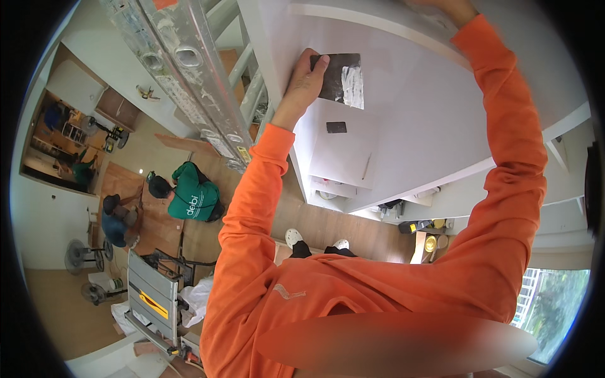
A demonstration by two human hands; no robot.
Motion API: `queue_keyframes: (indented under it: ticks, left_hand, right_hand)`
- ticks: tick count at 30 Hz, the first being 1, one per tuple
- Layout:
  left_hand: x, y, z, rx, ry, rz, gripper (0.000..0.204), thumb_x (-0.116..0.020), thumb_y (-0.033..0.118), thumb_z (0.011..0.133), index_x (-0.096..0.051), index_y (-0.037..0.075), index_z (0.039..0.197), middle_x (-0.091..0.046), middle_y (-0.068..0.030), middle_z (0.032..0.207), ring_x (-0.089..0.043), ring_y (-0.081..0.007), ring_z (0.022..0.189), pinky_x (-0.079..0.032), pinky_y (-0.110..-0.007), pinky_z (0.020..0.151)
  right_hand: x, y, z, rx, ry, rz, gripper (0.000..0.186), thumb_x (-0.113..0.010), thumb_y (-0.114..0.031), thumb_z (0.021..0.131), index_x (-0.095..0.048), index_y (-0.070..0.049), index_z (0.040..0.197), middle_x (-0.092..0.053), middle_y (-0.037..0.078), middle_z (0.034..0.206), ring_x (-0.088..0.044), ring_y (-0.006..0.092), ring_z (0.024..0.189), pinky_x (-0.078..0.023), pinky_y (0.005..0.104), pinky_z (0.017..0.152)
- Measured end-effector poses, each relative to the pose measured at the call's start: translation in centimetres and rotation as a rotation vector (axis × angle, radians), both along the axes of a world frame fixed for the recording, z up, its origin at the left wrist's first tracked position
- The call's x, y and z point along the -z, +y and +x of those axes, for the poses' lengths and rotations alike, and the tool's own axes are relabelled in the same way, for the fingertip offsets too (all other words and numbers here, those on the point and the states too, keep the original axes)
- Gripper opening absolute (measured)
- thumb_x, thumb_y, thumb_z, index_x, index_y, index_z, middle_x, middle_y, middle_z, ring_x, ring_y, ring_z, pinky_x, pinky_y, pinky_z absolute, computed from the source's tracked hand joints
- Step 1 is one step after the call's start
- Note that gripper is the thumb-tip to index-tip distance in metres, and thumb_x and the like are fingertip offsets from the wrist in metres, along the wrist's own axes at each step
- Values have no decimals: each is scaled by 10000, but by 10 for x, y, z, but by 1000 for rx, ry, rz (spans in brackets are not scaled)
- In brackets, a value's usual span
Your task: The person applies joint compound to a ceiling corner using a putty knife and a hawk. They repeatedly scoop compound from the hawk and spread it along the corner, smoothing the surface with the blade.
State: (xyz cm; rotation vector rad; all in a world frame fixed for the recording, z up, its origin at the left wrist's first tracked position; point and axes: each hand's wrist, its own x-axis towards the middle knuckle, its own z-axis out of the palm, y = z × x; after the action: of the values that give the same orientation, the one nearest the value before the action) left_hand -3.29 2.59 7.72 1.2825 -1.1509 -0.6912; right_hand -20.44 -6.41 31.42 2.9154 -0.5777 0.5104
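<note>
My left hand [301,83] is raised against a white panel [416,120] and grips the left edge of a dark flat square plate [335,70]. A smear of white paste [353,87] covers the plate's right side. A small dark rectangle [336,126] sits on the panel just below it. My right hand [444,7] reaches up to the panel's top edge and is mostly cut off by the frame, so its fingers are hidden. Both arms wear orange sleeves.
An aluminium ladder [189,69] slants down at the left of the panel. Far below on the wooden floor, two people [192,198] [118,219] crouch. A table saw [154,296], standing fans [82,255], my shoes [293,238] and some tins [432,242] are also down there.
</note>
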Motion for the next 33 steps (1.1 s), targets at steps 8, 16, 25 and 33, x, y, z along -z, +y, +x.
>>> queue_keyframes:
  ticks: [8,16,25,33]
  left_hand:
    - [-5,4,-2,16,26,19,292,-586,339,1013,-545,50,1022,-508,-14,864,-430,-132,835,-395,-279,779]
    - [-3,1,-1,5,11,14,287,-593,333,1008,-559,49,1036,-522,-25,876,-448,-133,852,-407,-278,789]
    - [1,-3,0,-34,-36,-1,268,-557,302,1018,-517,39,986,-466,-47,777,-422,-168,749,-415,-346,707]
    - [1,-4,-1,-72,-91,-24,286,-554,312,1017,-505,30,1012,-482,-71,777,-443,-192,751,-427,-358,725]
  right_hand:
    - [-3,2,-1,-12,23,14,268,-660,-105,879,-741,-48,1129,-745,188,982,-705,328,818,-538,406,797]
    - [1,10,4,-61,-6,-67,273,-648,-92,858,-739,-40,1110,-738,203,983,-706,331,806,-543,421,779]
    - [7,13,7,-60,-21,-175,269,-631,-95,877,-736,-48,1120,-731,187,1033,-700,367,918,-535,443,844]
    - [-12,23,-46,-81,79,-22,242,-653,-90,882,-749,-50,1101,-739,174,1019,-713,339,875,-544,389,801]
